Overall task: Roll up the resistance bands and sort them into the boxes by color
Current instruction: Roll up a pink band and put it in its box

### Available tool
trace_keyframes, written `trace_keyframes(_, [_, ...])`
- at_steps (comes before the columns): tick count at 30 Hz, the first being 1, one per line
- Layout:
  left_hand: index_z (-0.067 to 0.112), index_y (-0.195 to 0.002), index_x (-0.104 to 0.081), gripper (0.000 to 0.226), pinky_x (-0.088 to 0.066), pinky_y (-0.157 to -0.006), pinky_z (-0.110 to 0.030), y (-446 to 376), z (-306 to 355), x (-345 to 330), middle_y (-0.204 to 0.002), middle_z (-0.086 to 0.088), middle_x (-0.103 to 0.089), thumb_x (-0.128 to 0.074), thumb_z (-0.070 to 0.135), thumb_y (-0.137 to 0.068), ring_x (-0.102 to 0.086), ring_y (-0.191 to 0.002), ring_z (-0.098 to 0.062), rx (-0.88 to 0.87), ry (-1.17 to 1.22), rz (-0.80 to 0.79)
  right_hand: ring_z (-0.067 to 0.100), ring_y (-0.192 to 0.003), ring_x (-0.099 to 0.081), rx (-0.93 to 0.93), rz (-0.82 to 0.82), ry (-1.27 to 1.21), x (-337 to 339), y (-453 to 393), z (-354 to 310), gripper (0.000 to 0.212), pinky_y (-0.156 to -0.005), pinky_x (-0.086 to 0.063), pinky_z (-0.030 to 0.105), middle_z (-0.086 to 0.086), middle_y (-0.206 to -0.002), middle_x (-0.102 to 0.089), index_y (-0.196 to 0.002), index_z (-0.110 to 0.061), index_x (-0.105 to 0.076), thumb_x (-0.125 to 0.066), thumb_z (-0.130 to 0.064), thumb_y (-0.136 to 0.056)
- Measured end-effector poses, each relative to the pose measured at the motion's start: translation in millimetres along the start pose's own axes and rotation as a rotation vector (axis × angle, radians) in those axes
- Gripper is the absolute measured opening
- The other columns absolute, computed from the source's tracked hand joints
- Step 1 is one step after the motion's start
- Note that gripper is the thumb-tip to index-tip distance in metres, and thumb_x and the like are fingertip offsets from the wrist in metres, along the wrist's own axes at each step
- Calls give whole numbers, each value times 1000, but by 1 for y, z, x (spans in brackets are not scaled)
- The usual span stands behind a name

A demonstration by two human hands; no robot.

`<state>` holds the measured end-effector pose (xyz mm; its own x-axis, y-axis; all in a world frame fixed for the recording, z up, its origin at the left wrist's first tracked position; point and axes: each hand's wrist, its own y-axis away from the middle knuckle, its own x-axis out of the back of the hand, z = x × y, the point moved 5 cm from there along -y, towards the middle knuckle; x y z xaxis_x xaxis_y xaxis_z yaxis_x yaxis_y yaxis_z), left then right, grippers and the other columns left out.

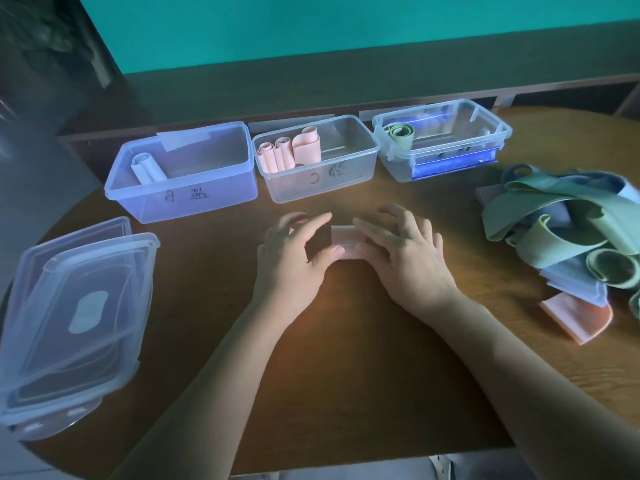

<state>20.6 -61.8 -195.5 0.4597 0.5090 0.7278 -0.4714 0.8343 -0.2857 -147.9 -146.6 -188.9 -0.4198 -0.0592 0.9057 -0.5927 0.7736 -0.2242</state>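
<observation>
A person's two bare forearms reach across a round brown wooden table (pixel 346 358), with both hands meeting at its middle over a small pink rubber resistance band (pixel 343 240) that lies on the tabletop, partly rolled. The left hand (pixel 294 252) grips the band's left end, its thumb and curled fingers closed around it. The right hand (pixel 398 244) rests on the band's right end with fingers spread and nearly straight, pressing it down. Along the far edge stand three clear plastic boxes in a row: the left box (pixel 183 195) holds one pale bluish roll, the middle box (pixel 322 181) holds several pink rolls, and the right box (pixel 446 157) holds a green roll in its left corner. On the right side of the table lies a loose heap of green and blue bands (pixel 561 220), with a flat pink band (pixel 578 317) beside its near edge. At the left sits a stack of clear plastic lids (pixel 76 323).
</observation>
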Motion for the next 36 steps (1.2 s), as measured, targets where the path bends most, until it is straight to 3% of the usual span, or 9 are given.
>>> trace_keyframes(6, [38, -135, -58, 41, -43, -108, -48, -15, 4, -7, -138, 8, -55, -61, 50, -95, -48, -130, -16, 22, -43, 28, 31, -144, -29, -119, -30, -42, -3, -17, 0, 56, -120, -16, 53, 0, -155, -37, -156, -39, -28, -27, -58, -103])
trace_keyframes(15, [24, -133, -62, 40, -43, -98, -46, -27, 8, -18, -131, -4, -59, -47, 47, -103, -51, -122, -28, 28, -226, 77, 32, -142, -33, -168, -31, -47, -9, -39, -1, 51, -121, -16, 51, 3, -150, -47, -155, -39, -30, -27, -52, -106])
trace_keyframes(24, [17, -120, -68, 41, -46, -88, -49, -37, 10, -23, -118, -10, -62, -42, 44, -102, -54, -112, -35, 27, -254, 143, 32, -137, -38, -191, -8, -61, -11, -55, 7, 54, -118, -19, 50, 2, -145, -51, -152, -38, -38, -32, -60, -103])
trace_keyframes(28, [17, -118, -69, 50, -48, -86, -49, -36, 12, -22, -116, -10, -63, -34, 48, -100, -55, -109, -34, 8, -265, 159, 21, -114, -57, -112, 87, -288, -7, -55, 9, 40, -110, -38, 46, -6, -118, -64, -132, -34, -60, -55, -53, -97])
trace_keyframes(30, [16, -116, -70, 43, -47, -85, -49, -36, 12, -22, -115, -11, -63, -41, 44, -100, -55, -108, -36, 2, -261, 160, 14, -99, -64, -71, 110, -535, -1, -50, 11, 19, -97, -49, 34, -11, -105, -66, -110, -34, -72, -69, -41, -93])
trace_keyframes(33, [16, -116, -70, 35, -46, -85, -49, -35, 12, -21, -116, -12, -62, -48, 39, -100, -55, -108, -37, 1, -264, 161, 7, -92, -65, 24, 26, -686, 1, -42, 9, 10, -83, -48, 16, -16, -94, -69, -89, -36, -76, -81, -30, -83])
trace_keyframes(36, [18, -122, -67, 33, -44, -92, -49, -36, 10, -23, -125, -10, -60, -50, 38, -102, -51, -116, -33, 20, -278, 108, 8, -91, -65, 35, 20, -681, -1, -42, 11, 14, -83, -49, 18, -14, -94, -72, -90, -29, -80, -86, -27, -77])
